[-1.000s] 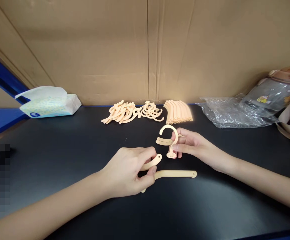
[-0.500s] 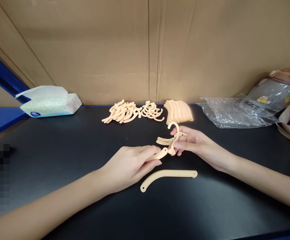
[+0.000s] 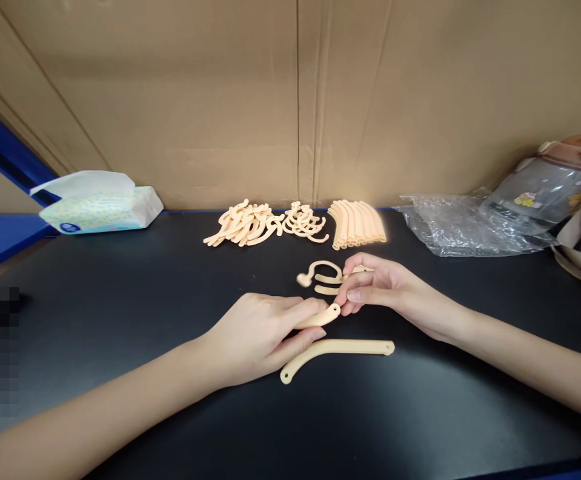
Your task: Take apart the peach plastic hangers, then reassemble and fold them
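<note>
My left hand [image 3: 265, 330] is closed round a cream plastic hanger arm [image 3: 323, 317], whose end with a hole points right. My right hand [image 3: 375, 287] has its fingers bent together, their tips close to that holed end. A cream hanger hook [image 3: 315, 268] reaches out left from the right fingers, its knobbed end leftmost and slightly blurred; the fingers cover its other end. Partly behind the right hand lie two more curved arms [image 3: 326, 290]. Another hanger arm [image 3: 337, 347] rests on the black table just in front of both hands.
Along the back stand a heap of curved pieces [image 3: 245, 223], a pile of hooks [image 3: 303, 220] and a row of hanger arms [image 3: 357, 223]. A tissue pack [image 3: 100, 207] is at left. Clear plastic bags [image 3: 470, 223] and a bottle [image 3: 535, 187] lie right, before a cardboard wall [image 3: 195, 100].
The hook, upright between my right fingers before, has swung over so its knobbed end points left. The arm in my left hand has shifted slightly right and down.
</note>
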`<move>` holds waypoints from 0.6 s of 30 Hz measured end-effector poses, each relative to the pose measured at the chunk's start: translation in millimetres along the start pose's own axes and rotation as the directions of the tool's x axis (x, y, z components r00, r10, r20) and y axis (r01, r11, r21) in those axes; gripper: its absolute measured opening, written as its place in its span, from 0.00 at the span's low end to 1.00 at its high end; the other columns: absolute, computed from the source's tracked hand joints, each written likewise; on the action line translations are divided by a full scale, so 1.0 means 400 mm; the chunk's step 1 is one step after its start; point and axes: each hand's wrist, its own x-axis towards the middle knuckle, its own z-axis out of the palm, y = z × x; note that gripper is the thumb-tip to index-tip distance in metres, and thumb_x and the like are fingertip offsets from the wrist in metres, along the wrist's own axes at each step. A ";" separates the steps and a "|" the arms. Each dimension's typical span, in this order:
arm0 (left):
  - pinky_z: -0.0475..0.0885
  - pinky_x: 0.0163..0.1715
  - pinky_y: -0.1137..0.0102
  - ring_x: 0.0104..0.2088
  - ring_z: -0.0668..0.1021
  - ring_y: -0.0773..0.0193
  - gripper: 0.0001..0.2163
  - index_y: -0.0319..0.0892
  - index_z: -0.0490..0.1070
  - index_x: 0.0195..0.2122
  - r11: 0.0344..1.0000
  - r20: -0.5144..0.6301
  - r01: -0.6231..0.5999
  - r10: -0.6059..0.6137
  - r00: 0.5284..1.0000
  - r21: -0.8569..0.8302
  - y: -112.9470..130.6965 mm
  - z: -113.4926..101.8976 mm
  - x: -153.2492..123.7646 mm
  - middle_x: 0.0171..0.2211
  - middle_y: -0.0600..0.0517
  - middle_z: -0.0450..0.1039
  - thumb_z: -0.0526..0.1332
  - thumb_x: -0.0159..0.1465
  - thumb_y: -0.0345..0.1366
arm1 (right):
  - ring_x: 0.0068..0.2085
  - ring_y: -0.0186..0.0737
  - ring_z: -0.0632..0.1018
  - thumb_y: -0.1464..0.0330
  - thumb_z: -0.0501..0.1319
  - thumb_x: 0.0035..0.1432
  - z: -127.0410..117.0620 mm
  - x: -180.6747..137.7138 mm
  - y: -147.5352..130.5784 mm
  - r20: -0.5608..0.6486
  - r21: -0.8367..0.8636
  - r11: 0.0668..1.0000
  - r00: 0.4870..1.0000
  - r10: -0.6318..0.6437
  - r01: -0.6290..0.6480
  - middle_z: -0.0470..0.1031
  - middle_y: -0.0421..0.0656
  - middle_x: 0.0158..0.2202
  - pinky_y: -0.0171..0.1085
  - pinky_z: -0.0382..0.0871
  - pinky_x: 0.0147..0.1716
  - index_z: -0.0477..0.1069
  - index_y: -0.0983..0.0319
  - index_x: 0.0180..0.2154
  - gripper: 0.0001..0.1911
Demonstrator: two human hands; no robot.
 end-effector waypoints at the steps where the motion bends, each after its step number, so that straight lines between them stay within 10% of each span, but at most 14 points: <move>1: 0.63 0.26 0.74 0.28 0.77 0.68 0.11 0.44 0.68 0.42 1.000 0.006 -0.004 0.004 1.000 0.001 0.000 0.001 -0.001 0.30 0.55 0.76 0.48 0.71 0.40 | 0.37 0.36 0.80 0.67 0.63 0.59 0.000 0.000 0.000 0.008 -0.012 1.000 1.000 0.002 -0.002 0.80 0.41 0.36 0.40 0.71 0.43 0.64 0.60 0.40 0.10; 10: 0.60 0.24 0.73 0.25 0.70 0.66 0.08 0.43 0.62 0.31 0.948 -0.295 0.288 -0.238 0.925 0.139 -0.013 -0.002 0.003 0.25 0.56 0.65 0.53 0.66 0.38 | 0.30 0.33 0.77 0.64 0.64 0.59 0.002 0.001 0.002 -0.005 -0.094 0.996 1.000 0.007 -0.008 0.78 0.39 0.31 0.38 0.70 0.37 0.67 0.61 0.39 0.09; 18: 0.65 0.30 0.69 0.33 0.72 0.62 0.07 0.42 0.64 0.34 0.911 -0.208 0.407 -0.386 0.899 0.065 -0.059 -0.004 0.021 0.32 0.54 0.66 0.58 0.65 0.40 | 0.29 0.33 0.76 0.62 0.64 0.58 0.005 0.000 0.002 -0.006 -0.160 0.987 1.000 0.013 -0.014 0.77 0.39 0.30 0.37 0.70 0.36 0.69 0.61 0.36 0.09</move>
